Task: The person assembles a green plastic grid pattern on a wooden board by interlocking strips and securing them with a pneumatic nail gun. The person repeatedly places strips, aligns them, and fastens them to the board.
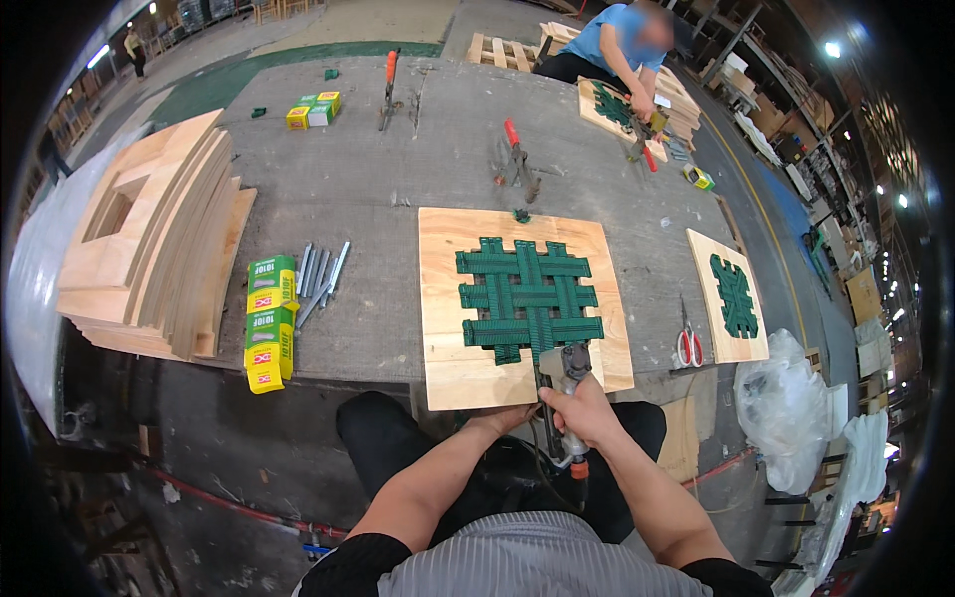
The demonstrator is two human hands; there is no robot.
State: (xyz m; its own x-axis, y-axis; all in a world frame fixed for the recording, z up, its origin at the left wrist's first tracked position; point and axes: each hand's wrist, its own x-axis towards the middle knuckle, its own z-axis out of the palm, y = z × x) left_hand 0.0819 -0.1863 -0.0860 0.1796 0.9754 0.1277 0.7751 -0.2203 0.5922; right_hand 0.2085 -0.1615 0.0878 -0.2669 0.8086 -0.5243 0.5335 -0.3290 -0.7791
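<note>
A square plywood panel (453, 373) lies at the table's near edge, in front of my lap. Green webbing straps (530, 298) are woven in a lattice across its middle, over an opening. My right hand (587, 410) is wrapped round a pneumatic staple gun (567, 364), whose nose is at the near end of a long middle strap. Close beside it, my left hand (509, 420) is at the panel's near edge; its fingers are largely hidden, so I cannot tell what they hold. An air hose with an orange fitting (579, 470) hangs below the gun.
Stacked plywood panels (149, 239) stand at left, beside yellow-green boxes (267, 333) and loose staple strips (316, 284). Red-handled pliers (515, 149) lie beyond the panel. Red-handled scissors (686, 338) and another webbed panel (731, 298) are at right. A co-worker (617, 50) works at the far right.
</note>
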